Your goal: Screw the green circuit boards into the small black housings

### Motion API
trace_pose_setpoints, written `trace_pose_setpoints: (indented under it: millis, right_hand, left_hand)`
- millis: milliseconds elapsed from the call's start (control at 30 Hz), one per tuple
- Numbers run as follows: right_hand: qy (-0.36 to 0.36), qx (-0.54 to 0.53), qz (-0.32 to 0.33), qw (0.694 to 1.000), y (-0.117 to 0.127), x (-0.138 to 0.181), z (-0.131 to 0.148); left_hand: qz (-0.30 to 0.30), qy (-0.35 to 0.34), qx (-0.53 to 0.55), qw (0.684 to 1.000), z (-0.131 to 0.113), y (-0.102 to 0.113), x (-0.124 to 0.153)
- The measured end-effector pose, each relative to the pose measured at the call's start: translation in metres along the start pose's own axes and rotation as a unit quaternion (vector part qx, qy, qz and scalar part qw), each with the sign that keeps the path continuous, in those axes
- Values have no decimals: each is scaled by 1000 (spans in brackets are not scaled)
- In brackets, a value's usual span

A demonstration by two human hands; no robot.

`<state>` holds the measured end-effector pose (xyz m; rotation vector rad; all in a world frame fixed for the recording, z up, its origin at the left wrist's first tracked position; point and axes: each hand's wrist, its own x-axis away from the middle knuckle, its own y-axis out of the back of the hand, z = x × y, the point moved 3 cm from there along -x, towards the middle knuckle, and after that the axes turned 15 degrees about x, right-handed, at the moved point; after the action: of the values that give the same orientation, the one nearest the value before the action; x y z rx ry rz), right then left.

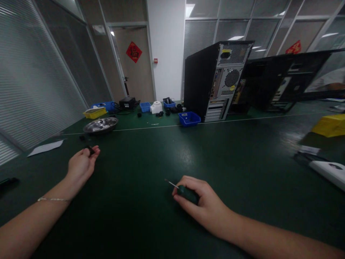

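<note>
My right hand [201, 201] is closed around the dark green handle of a screwdriver [187, 194], whose short metal shaft points up and to the left. Over the left part of the green table [140, 158], my left hand [82, 163] pinches a small black part [90, 150]; its kind is too small to tell. Just beyond that hand stands a shallow metal bowl [100, 126] with some pale pieces in it. A small dark piece [82, 138] lies on the table between the bowl and a white sheet of paper [45, 148].
A black computer tower [201, 79] stands at the back, a blue bin [189, 119] before it. Yellow [95, 112] and blue trays, a white device [156, 107] and small black parts line the far edge. At right are a yellow bin [330, 126] and a white power strip-like object [329, 172].
</note>
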<state>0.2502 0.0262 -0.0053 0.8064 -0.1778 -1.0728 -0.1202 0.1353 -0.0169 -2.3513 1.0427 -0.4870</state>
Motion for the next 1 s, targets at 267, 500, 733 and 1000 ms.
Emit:
trace_pose_setpoints:
  millis: [267, 500, 733, 1000]
  right_hand:
    - [-16, -3, 4, 1000, 0, -1, 0]
    - [-25, -15, 2, 1000, -1, -1, -2]
    - [-9, -6, -8, 1000, -1, 3, -1]
    - [61, 4, 4, 998, 0, 2, 2]
  left_hand:
    - [23, -37, -29, 999, 4, -5, -4]
    - [158, 62, -87, 982, 17, -34, 47]
    - [425, 209, -243, 846, 46, -40, 143]
    - [568, 104, -362, 732, 40, -40, 176]
